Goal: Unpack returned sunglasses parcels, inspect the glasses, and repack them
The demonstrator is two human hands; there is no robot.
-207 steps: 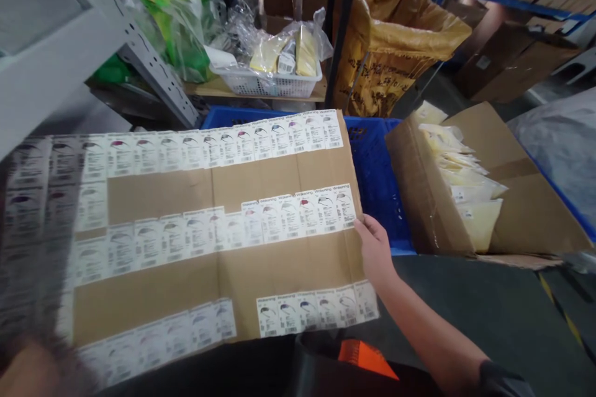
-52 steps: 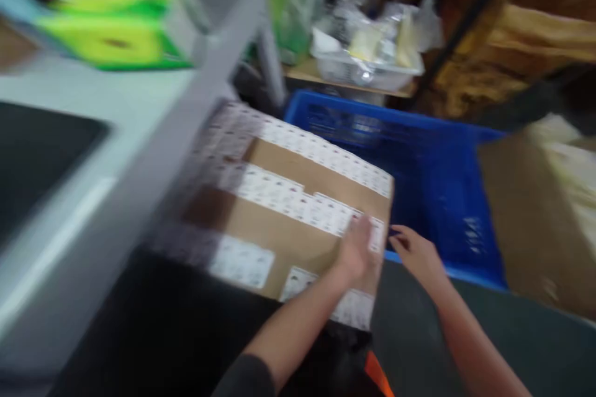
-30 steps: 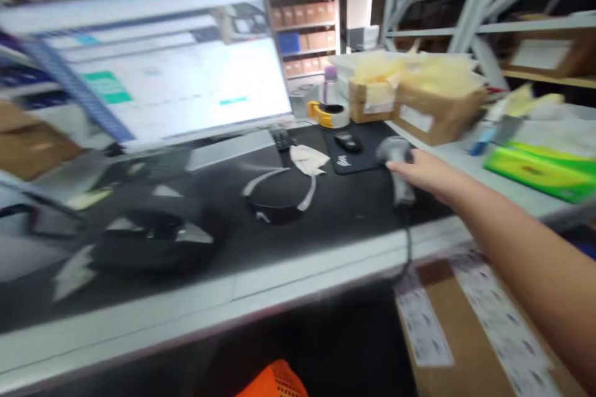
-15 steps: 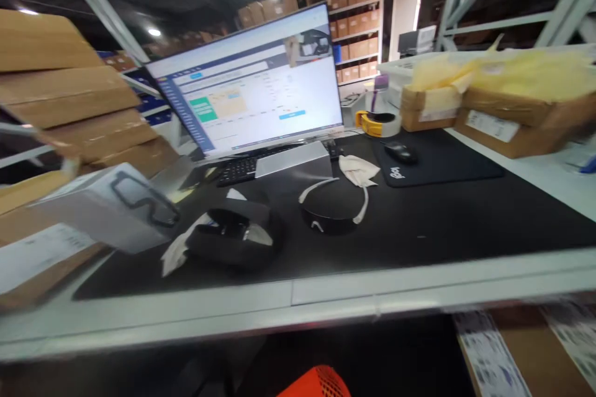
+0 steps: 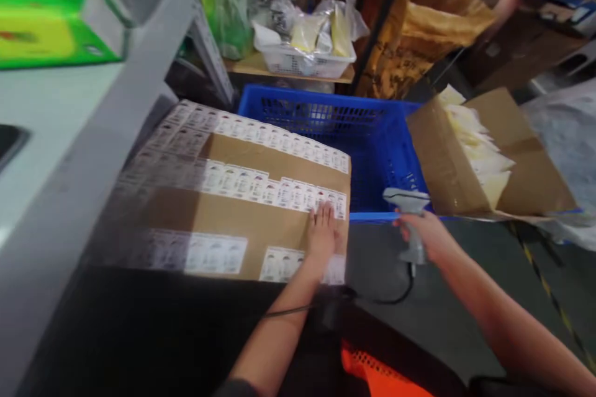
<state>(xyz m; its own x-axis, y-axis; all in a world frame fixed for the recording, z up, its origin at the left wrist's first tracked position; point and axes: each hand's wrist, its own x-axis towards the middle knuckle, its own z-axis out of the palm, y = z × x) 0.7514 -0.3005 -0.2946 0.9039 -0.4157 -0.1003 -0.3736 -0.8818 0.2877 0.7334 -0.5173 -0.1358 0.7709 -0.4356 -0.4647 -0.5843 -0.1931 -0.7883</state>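
Observation:
My left hand lies flat on a cardboard sheet, its fingers stretched out near the sheet's right end. Rows of white printed labels cover the cardboard in strips. In my right hand is a corded barcode scanner, held by its handle with the head turned left toward the cardboard. The scanner's dark cable runs down from the handle and across to my left forearm.
A blue plastic crate stands behind the cardboard. Beside it, an open carton holds pale yellow packets. A white basket with plastic-wrapped items sits on a low shelf. The pale table at left bears a green-yellow box.
My view has swung from the desk with monitor and glasses down to the labelled cardboard. Both hands, out of sight before, now show, the right one with the scanner.

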